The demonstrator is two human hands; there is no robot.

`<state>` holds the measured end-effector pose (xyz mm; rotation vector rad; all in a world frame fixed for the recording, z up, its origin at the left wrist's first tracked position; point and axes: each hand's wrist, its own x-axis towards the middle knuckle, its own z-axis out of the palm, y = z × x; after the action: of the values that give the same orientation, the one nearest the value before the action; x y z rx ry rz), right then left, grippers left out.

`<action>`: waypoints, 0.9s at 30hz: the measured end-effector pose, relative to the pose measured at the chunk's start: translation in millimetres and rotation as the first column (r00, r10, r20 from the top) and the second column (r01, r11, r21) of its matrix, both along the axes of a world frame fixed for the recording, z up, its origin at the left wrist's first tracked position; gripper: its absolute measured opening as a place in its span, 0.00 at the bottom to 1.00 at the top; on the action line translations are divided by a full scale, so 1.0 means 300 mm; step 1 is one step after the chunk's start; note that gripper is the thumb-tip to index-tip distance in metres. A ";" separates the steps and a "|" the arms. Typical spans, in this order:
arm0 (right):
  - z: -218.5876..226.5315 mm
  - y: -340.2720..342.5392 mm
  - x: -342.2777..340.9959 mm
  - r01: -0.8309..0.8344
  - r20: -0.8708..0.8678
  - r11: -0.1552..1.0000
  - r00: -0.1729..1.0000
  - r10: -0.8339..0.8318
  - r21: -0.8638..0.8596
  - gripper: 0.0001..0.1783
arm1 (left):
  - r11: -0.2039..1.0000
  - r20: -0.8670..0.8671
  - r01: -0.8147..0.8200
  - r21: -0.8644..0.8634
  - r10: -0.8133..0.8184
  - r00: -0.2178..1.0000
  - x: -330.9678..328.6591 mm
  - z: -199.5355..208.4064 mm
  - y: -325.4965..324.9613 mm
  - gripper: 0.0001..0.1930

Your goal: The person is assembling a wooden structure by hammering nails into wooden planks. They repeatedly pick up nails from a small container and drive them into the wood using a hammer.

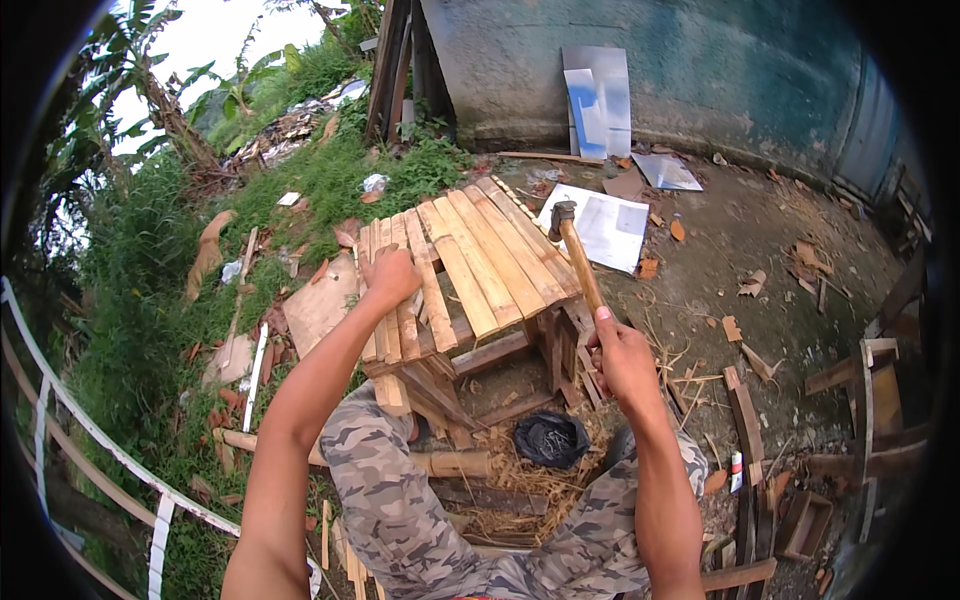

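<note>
A low wooden frame stands before my knees, topped with several pale wooden slats (492,255). Between some slats near the middle, a gap opens onto the frame below. My left hand (392,273) rests on the left-hand slats with its fingers curled in. Whatever those fingers grip is hidden behind the hand. In my right hand (625,365) is a hammer (582,268), held by its wooden handle. The hammer's metal head points up and away, raised beside the right edge of the slats. On the ground under the near side sits a black plastic bag (551,439) with what look like nails inside.
Wooden offcuts (745,420) and a small wooden box (803,525) lie to my right. White sheets (600,225) lie behind the frame, near a blue-green wall (720,90). Grass grows on the left, beside a curved white rail (100,430). A bamboo pole (450,464) lies by my legs.
</note>
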<state>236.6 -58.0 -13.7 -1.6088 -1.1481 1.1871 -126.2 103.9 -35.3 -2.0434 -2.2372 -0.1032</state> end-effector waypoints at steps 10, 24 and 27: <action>-0.015 -0.006 0.028 0.030 0.018 0.999 0.999 -0.030 -0.015 0.36 | 0.996 0.260 0.036 0.084 -0.057 0.964 -0.035 -0.132 0.035 0.27; -0.050 0.007 0.027 -0.016 0.034 0.999 0.999 0.014 0.046 0.34 | 0.999 0.266 -0.018 -0.047 0.030 0.963 0.166 -0.009 -0.033 0.34; -0.053 0.010 0.028 -0.012 0.004 0.999 1.000 0.012 0.030 0.34 | 0.998 0.242 -0.024 -0.058 0.037 0.969 0.177 -0.021 -0.034 0.34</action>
<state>244.9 -55.0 -29.6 -1.5846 -1.1743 1.1697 -73.1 93.8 -41.5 -2.1265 -2.4365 -0.3104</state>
